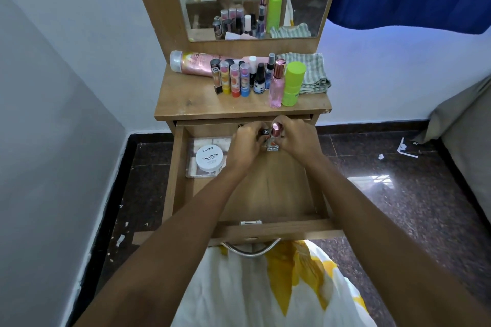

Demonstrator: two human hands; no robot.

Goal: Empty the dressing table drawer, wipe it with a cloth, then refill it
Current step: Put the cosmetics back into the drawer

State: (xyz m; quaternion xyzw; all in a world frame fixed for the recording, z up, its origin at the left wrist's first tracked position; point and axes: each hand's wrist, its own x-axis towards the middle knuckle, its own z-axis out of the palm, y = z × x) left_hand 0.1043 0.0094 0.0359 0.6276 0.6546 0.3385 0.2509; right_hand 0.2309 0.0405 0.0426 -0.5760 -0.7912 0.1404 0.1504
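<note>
Now at the far end of the open wooden drawer (265, 194), right hand (295, 138) fingers closed on a clear glass bottle with rose-gold cap (275, 138), left hand (248, 142) pinching a small dark-capped bottle (265, 132), seemingly clustering upright items there.

Drawer (265, 194) front and right lie bare; white tub (210, 158) blocks the back-left corner, seemingly.

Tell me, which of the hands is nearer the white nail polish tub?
Left. The left hand sits just right of the tub in the drawer; the right hand is farther right, beyond the left.
</note>
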